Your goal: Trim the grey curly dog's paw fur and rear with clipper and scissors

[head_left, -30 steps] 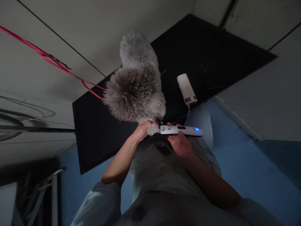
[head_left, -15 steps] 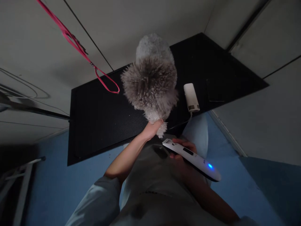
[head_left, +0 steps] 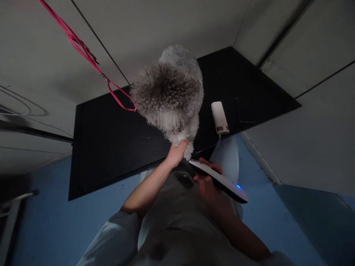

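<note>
A small fluffy grey dog [head_left: 169, 96] stands on a black grooming table [head_left: 111, 144], seen from above. My left hand [head_left: 176, 152] is closed around one of its paws at the table's near edge. In my right hand [head_left: 206, 183] I grip a white hair clipper [head_left: 219, 180] with a blue light lit; its blade end points toward the held paw and sits just beside it. A pink leash [head_left: 91, 59] runs from the upper left down to the dog's neck.
A white cylindrical device [head_left: 220, 117] with a cord lies on the table to the right of the dog. Grey walls surround the table. The floor [head_left: 41, 229] below is blue. A metal frame shows at the lower left.
The clipper swung from level to slanted and now sits closer to the paw again. The dog's head turned slightly left. My left hand keeps hold of the paw.
</note>
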A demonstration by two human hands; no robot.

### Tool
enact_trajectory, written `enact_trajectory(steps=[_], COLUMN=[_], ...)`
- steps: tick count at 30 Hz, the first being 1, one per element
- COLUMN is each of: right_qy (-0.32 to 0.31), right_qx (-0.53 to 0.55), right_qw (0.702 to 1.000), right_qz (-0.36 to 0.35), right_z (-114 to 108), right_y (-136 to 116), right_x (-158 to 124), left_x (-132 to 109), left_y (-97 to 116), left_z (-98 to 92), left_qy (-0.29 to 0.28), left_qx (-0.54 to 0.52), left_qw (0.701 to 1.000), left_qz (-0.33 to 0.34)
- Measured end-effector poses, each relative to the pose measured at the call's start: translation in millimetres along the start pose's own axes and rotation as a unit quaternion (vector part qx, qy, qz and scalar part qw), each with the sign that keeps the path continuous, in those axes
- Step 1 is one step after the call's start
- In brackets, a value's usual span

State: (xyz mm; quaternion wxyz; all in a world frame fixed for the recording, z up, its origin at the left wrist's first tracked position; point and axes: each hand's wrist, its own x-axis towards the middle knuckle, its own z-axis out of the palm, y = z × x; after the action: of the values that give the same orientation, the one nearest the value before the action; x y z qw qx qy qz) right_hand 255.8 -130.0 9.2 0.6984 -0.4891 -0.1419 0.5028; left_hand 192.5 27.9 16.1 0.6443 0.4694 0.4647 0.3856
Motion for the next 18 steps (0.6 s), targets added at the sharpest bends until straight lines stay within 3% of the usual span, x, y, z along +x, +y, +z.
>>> enact_trajectory(steps=[3, 11, 18], right_qy=[0.050, 0.034, 0.030], right_qx=[0.038, 0.220, 0.267], right_qw=[0.995, 0.971, 0.958], right_qz=[-0.074, 0.089, 0.096], right_z=[6.0, -5.5, -9.7], right_y=[-1.7, -11.3, -11.0], right_x=[2.0, 18.1, 25.4], left_x=[-0.2, -0.1, 0.9], left_y=[0.3, 3.3, 7.4], left_z=[2.9, 9.9, 15.1], left_qy=[0.011, 0.020, 0.016], left_qx=[-0.006, -0.035, -0.051], left_qw=[1.000, 0.999, 0.998], left_qz=[0.001, -0.002, -0.022])
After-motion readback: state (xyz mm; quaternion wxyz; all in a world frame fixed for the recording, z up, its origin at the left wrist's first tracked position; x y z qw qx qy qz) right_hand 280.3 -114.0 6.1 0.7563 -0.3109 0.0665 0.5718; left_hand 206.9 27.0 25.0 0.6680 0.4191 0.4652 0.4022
